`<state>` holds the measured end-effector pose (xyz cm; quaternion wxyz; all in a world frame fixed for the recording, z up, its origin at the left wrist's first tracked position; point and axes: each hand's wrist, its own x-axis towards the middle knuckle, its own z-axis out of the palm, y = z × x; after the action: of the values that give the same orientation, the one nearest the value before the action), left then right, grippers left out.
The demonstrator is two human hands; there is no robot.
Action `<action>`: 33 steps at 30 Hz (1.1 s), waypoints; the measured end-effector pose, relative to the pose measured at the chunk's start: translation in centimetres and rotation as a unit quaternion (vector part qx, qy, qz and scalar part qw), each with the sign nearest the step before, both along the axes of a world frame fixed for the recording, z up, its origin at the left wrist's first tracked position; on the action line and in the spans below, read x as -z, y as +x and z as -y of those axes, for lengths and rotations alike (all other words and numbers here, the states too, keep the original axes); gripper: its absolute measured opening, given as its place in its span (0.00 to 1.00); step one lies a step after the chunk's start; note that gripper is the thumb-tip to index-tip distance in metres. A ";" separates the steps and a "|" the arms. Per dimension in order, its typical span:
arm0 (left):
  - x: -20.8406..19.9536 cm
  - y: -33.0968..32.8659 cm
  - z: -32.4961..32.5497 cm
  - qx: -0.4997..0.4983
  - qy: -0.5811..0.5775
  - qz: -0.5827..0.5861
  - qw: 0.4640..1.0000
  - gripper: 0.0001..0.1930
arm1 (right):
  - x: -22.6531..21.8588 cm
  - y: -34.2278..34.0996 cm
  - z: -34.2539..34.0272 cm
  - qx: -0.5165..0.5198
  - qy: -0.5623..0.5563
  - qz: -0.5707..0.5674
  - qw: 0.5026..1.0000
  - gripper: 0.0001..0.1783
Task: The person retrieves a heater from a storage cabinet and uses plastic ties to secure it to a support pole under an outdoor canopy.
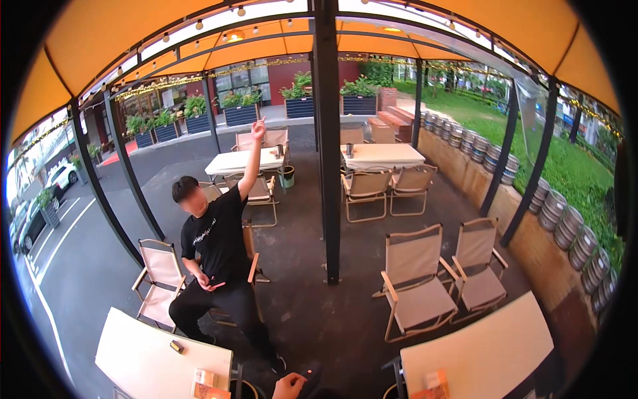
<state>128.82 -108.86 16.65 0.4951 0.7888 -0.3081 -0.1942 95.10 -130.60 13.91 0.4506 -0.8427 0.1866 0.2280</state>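
My left hand (290,386) shows at the bottom edge, between two pale tables, with its fingers curled together. Just beyond the fingertips is a small orange spot (310,372); whether the hand holds it, I cannot tell. Nearest on the left is a cream-topped table (146,342). A small dark and yellow box (177,346) lies on it, with an orange and white packet (207,384) at its near corner. My right hand is out of view.
A seated person in black (219,233) raises one arm and holds a thin reddish object low. Folding chairs (415,263) stand around the tables. A dark post (327,166) rises centrally. Another table (485,349) is at right, and metal kegs (553,209) line the low wall.
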 end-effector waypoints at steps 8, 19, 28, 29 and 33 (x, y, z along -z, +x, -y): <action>-4.7 19.2 19.2 -0.034 -0.066 -0.069 0.995 0.08 | 13.9 17.6 23.4 0.038 -0.115 0.028 0.992 0.16; -8.6 50.4 46.5 -0.075 -0.092 -0.075 0.990 0.05 | -5.4 54.9 38.4 0.219 -0.094 0.066 0.969 0.19; -8.5 73.9 66.9 -0.083 -0.123 -0.050 0.988 0.05 | -11.7 80.8 51.0 0.140 0.032 0.147 0.979 0.14; -8.6 76.2 69.2 -0.088 -0.115 -0.037 0.989 0.05 | -12.1 83.2 53.0 0.133 0.030 0.134 0.982 0.14; -9.9 86.9 77.1 -0.090 -0.120 -0.023 0.988 0.05 | -14.1 91.4 58.4 0.161 0.105 0.139 0.972 0.15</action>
<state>215.68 -185.97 26.55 0.6087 0.7433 -0.2456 -0.1291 186.52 -189.03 27.98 0.5885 -0.7733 0.2303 0.0519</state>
